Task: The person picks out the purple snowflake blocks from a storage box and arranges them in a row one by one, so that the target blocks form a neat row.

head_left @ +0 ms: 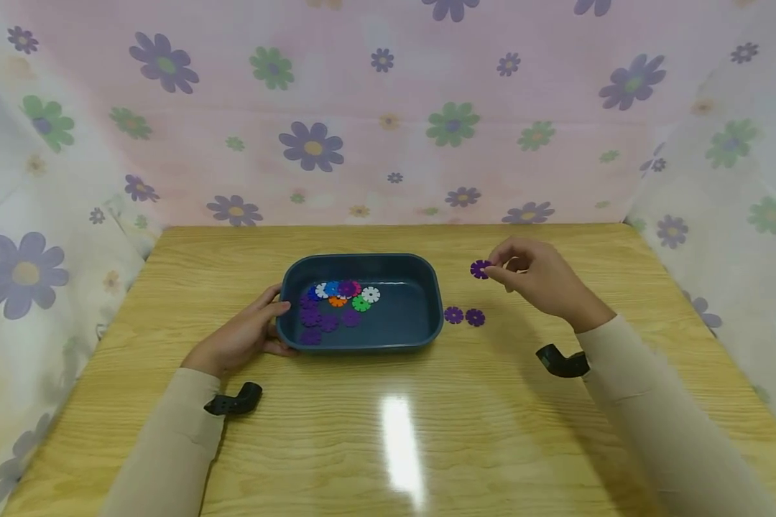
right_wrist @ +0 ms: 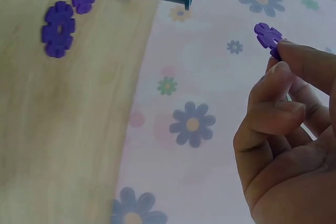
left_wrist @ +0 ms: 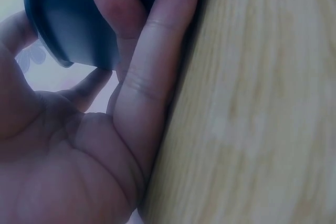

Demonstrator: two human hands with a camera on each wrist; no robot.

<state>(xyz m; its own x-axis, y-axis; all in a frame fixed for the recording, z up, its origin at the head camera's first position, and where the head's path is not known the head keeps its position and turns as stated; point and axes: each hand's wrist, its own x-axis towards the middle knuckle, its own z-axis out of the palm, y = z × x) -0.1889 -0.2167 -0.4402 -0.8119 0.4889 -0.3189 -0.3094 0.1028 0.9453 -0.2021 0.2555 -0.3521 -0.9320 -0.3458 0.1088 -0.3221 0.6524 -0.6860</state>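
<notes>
A dark teal plastic bin (head_left: 362, 350) stands on the table, with a number of notched snowflake discs inside. My left hand (head_left: 253, 332) grips its left end, the thumb on the rim and other fingers low against the outer wall. In the left wrist view, fingers (left_wrist: 149, 72) lie along the bin's side (left_wrist: 73, 19), close to the tabletop. Thumb and index finger of my right hand (head_left: 535, 276) pinch a purple snowflake disc (head_left: 479, 269) above the table, right of the bin. Below it lie two more purple discs, one nearer the bin (head_left: 453, 315) and another beside it (head_left: 475, 317).
Inside the bin, purple discs (head_left: 310, 317) gather at the left; white (head_left: 371, 294), green (head_left: 361, 304), orange (head_left: 338, 301) and blue ones lie toward the back. A flowered cloth (head_left: 388, 93) hangs behind the wooden table (head_left: 336, 431) and along both sides.
</notes>
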